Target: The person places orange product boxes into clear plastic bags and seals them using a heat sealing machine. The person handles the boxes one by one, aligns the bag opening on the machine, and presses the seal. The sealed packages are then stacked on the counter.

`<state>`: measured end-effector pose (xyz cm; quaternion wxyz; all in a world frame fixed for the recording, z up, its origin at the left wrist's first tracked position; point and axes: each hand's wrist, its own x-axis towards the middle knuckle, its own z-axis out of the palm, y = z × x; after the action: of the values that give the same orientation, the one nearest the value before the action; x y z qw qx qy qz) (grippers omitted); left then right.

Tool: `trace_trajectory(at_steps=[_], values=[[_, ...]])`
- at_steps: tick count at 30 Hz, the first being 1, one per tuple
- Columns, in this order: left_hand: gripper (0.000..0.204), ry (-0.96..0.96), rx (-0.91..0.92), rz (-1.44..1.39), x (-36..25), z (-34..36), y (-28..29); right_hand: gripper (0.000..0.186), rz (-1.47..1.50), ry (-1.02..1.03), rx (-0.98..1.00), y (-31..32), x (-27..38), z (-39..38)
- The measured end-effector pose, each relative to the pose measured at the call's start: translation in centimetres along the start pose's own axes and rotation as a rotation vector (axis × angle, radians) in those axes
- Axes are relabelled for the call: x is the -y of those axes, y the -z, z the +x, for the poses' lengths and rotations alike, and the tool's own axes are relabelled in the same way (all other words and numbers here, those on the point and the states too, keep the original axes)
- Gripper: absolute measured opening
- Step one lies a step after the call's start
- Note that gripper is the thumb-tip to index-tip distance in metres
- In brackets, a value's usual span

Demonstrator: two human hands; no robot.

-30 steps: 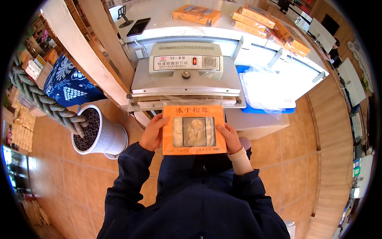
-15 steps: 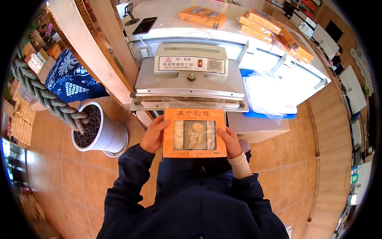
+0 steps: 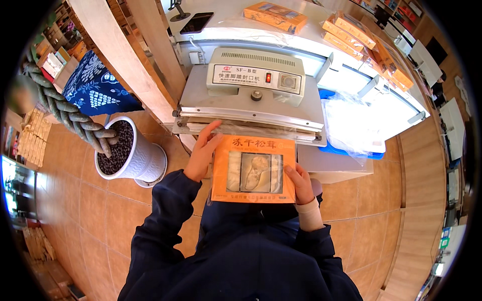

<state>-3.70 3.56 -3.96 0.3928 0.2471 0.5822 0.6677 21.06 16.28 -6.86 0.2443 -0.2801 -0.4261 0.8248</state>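
Centre of frame: an orange windowed box (image 3: 253,171) is being held face-up, top edge just below the front edge of the grey sealing machine (image 3: 255,75). Clear film (image 3: 261,131) is being seen between the two; how far in it reaches cannot be told.

Main change: the left hand (image 3: 200,154) is being moved up from the box's side edge to its upper left corner, where half a second ago a grip was being kept. Its fingers are now being held extended and loosely apart; whether film is being touched cannot be told. The box's right edge is still being gripped by the right hand (image 3: 301,185), thumb on the front face.

Judgement: the box is probably being steadied mainly from the right, the left side being freed for adjusting film. Similar boxes (image 3: 351,31) are being kept stacked, upper right.
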Motion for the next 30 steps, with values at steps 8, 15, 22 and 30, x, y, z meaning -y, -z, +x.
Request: trace_trajectory(at_steps=[8, 15, 22, 30], values=[[0.045, 0.127, 0.056, -0.360, 0.7, 1.7, -0.3, 0.027, 0.017, -0.016, -0.014, 0.4, -0.7, 0.1], [0.047, 0.108, -0.028, -0.407, 0.2, 0.8, -1.2, 0.029, 0.020, -0.012, -0.034, 0.2, -0.3, 0.0], [0.047, 0.021, -0.136, -0.272, 2.1, 0.3, -0.5, 0.030, 0.006, -0.019, -0.051, 0.2, -0.3, 0.3], [0.053, 0.103, -0.121, -0.324, 2.4, 0.4, -0.5, 0.029, 0.025, -0.011, -0.070, 0.1, -0.3, 0.2]])
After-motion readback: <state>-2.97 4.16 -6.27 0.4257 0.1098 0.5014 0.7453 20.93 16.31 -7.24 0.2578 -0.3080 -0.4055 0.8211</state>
